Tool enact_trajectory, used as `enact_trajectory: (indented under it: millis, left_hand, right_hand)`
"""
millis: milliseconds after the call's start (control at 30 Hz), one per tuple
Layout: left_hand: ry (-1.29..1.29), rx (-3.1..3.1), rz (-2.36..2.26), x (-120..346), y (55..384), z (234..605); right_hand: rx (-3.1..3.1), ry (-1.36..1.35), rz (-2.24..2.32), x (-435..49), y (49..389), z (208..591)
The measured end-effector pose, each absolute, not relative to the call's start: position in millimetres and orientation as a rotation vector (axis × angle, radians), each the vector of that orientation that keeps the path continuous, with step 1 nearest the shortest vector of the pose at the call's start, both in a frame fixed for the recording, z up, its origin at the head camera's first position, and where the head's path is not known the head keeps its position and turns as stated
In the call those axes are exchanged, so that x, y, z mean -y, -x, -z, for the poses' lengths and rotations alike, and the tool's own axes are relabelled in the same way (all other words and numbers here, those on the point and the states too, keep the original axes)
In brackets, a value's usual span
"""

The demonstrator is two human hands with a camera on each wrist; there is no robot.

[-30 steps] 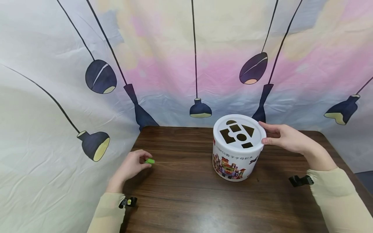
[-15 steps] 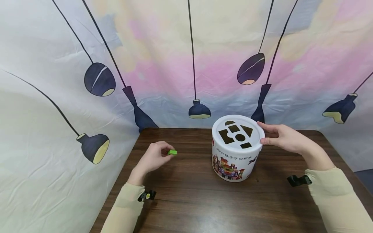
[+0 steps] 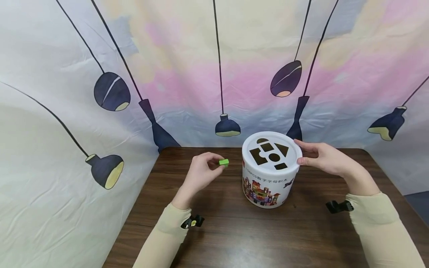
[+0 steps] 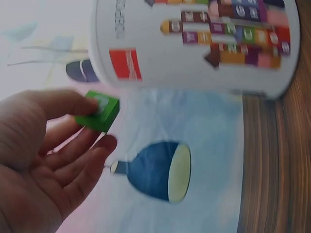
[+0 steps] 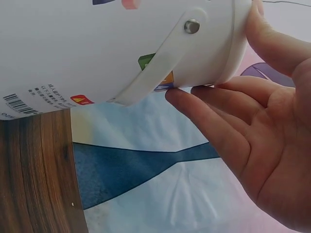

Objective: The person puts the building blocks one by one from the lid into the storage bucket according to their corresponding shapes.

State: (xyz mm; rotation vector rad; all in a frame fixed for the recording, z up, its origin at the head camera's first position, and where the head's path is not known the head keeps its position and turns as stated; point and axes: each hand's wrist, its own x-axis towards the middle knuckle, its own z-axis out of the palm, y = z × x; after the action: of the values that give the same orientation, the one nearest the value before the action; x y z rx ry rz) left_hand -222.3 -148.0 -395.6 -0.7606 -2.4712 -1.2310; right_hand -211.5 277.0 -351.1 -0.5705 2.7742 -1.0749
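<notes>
Between thumb and fingers, my left hand (image 3: pixel 202 173) pinches a small green block (image 3: pixel 223 162) above the table, just left of a white bucket. The left wrist view shows the green block (image 4: pixel 108 114) with a pale mark partly under the thumb. The bucket (image 3: pixel 264 186) stands upright, with a printed toy-building picture and a white lid (image 3: pixel 291 155) cut with holes of different shapes. My right hand (image 3: pixel 326 160) grips the bucket's right side at the lid's rim, its thumb in front and fingers round behind. In the right wrist view, the bucket's white handle (image 5: pixel 155 68) hangs down.
The dark wooden table (image 3: pixel 234 238) reaches back to a hanging cloth (image 3: pixel 187 56) printed with lamps. A dark strap with a small device (image 3: pixel 192 222) sits at the left cuff, and another strap (image 3: pixel 339 207) at the right cuff.
My left hand has carried the green block rightwards and up from the table's left side to near the bucket. The right hand stays at the bucket's rim.
</notes>
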Motion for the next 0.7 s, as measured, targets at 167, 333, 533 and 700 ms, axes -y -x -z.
enact_trajectory:
  millis: [167,333,533,700]
  left_hand:
    - [0.695,2.358,1.358,127,223,391]
    - [0.729,2.251,1.475,108,222,381]
    - [0.829,2.178,1.553,86,217,372]
    - [0.893,2.147,1.603,69,213,370]
  right_hand:
    - [-2.769,0.565,1.102,-277,211,351]
    - [-2.775,0.549,1.103,-278,209,352]
    - [-2.771,0.554,1.121,-278,209,354]
    - [-2.761,0.557,1.151,-278,210,356]
